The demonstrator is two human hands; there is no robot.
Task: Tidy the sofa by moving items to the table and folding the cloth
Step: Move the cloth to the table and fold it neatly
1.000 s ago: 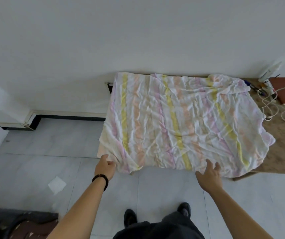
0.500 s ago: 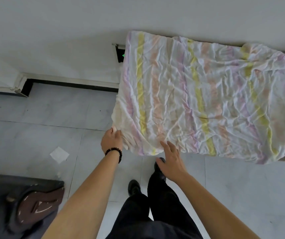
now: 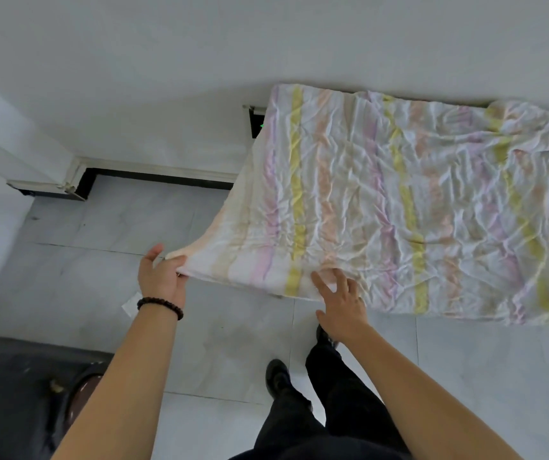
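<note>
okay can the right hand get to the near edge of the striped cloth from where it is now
Probably yes. The right hand already lies spread on the striped cloth by its near edge, with nothing between them; the left hand holds the near corner.

white cloth [image 3: 382,207], yellow, pink, seemingly peach stripes

Grey tiled floor [image 3: 107,267] fills the middle. White wall [image 3: 167,61] from 9 to 2 o'clock, black skirting strip [image 3: 163,178] along its base at 10. Small white paper scrap [image 3: 130,304] on the tiles at 8. Dark bag-like object [image 3: 11,403] at 7, unclear.
</note>
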